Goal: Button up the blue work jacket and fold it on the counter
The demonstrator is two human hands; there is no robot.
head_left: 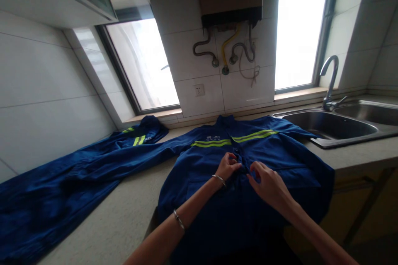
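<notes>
Starting far left: a blue work garment (83, 165) sprawled down the countertop's (102, 211) left edge, lime stripes near the back corner. Moving right, into the action: a blue work jacket (202, 161), front up, collar (225, 119) toward the back edge, lower body hanging over the front edge. At the placket (239, 158), the left hand (228, 165), thumb and fingertips pinching cloth. Just across, the right hand (264, 180), fingers curled; can't tell whether gripping. Progress? Upper body spread out, seemingly midway down the placket; lower front probably left to do, too dark to confirm. Farthest right, a sleeve (298, 129) reaching the sink (348, 141).
</notes>
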